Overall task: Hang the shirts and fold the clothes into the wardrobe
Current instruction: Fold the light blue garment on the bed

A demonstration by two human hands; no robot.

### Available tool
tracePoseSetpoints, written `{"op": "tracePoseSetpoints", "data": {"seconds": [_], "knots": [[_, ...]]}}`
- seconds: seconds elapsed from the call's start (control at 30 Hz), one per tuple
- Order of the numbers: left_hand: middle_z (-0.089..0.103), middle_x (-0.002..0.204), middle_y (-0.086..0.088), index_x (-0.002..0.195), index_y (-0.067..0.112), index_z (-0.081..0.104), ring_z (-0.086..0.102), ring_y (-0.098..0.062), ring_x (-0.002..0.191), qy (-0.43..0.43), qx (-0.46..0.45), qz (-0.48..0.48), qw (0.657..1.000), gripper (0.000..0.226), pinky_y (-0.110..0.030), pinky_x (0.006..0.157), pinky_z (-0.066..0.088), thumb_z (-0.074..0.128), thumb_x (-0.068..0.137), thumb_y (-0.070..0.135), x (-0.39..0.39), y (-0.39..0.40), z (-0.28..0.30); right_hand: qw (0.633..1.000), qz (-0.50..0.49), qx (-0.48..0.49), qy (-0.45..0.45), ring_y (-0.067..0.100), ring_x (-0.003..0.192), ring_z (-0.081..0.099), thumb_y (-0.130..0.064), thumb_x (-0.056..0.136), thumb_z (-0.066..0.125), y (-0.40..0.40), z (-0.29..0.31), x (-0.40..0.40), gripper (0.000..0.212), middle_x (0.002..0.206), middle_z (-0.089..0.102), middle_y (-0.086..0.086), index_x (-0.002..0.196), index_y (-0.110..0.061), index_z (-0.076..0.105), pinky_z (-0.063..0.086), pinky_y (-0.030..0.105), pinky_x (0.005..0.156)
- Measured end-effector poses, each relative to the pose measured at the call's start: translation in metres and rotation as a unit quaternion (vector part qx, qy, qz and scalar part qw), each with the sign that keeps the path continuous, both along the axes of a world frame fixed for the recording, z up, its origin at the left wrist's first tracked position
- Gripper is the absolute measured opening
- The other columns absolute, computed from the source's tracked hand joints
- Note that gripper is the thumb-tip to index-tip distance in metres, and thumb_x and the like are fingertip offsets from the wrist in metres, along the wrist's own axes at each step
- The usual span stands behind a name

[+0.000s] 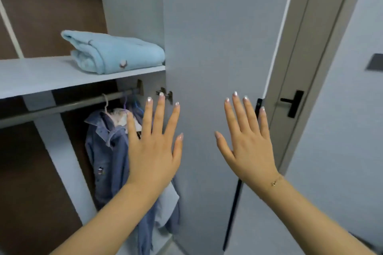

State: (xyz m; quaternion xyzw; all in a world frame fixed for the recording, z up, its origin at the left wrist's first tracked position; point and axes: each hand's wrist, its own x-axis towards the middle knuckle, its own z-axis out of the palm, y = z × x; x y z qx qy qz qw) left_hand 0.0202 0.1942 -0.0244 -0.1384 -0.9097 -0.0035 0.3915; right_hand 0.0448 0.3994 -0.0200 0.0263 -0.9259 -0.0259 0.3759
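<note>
Both hands raised flat and empty before the open wardrobe, with clothes already hung and folded inside.

Nearest, the left hand [154, 151] and right hand [249, 149] have fingers straight and spread, each grip apart and holding nothing. The left hand overlaps the blue denim shirt [105, 151] hanging on the grey metal rail [68, 106] at 9 o'clock; the right hand is in front of the pale grey wardrobe door [217, 37]. Whether either touches anything I cannot tell. The folded light-blue fleece garment [116, 51] lies on the pale shelf [41, 76] at 10 o'clock. If the step is closing up, I judge a flat push near the door's free edge at 3 o'clock works best, keeping fingers off the metal hinge [165, 94] and tucking the shirt's hem inside. The shelf is bare to the left; the room door's black lever handle [293, 103] stands near at 3 o'clock.
</note>
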Motion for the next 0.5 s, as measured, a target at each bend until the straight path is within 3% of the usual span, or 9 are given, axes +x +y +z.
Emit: {"op": "tracePoseSetpoints", "data": {"seconds": [0.27,0.5], "knots": [[0.002,0.163,-0.013,0.155,0.018,0.013,0.006,-0.033,0.149,-0.054,-0.016,-0.163,0.985,0.067,-0.062,0.115,0.012,0.035,0.096,0.039,0.056,0.156,-0.053,0.985,-0.157,-0.029,-0.072,0.024,0.150,0.006,-0.050,0.099,0.025,0.139,-0.062,0.125,0.066,0.163,0.007,0.005,0.155,-0.017,0.013,0.010,0.050,0.120],[0.001,0.163,-0.012,0.155,0.017,0.015,0.005,-0.032,0.150,-0.123,-0.060,-0.341,0.930,0.068,-0.063,0.115,0.016,0.037,0.095,0.040,0.153,0.359,-0.109,0.941,-0.310,-0.072,-0.114,0.024,0.148,0.015,-0.047,0.097,0.033,0.299,-0.117,0.272,0.067,0.162,0.014,0.008,0.154,-0.015,0.017,0.016,0.051,0.117]]}}
